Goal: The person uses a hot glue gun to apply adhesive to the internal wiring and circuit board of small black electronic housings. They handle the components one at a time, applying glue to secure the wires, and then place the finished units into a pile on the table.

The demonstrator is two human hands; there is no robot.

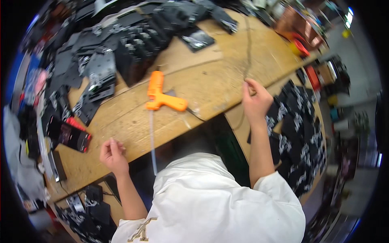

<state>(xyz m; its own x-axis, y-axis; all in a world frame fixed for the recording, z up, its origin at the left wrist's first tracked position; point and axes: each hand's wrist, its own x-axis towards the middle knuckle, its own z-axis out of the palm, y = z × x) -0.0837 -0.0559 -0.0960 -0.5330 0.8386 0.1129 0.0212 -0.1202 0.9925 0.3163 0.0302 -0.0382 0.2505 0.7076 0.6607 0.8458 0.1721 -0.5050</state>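
My right hand [256, 99] is raised over the right part of the table, thumb and fingers pinched on a thin dark cord [249, 52]. From the fingers the cord runs up toward the far edge. My left hand [114, 156] is curled closed above the near left table edge; what it holds, if anything, is hidden. Between the hands an orange glue gun [159, 95] lies on the wooden table [210, 89]. A long translucent glue stick [152, 137] sticks out of it past the near edge, and a black cable [196, 116] leaves its handle.
Black flat pieces with pale cords [101, 67] are heaped at the far left. A clear-wrapped black packet [196, 39] lies farther back. A dark phone-like device [73, 137] rests at left. More black pieces with white cords [298, 133] fill a cardboard box at right, others a lower-left box.
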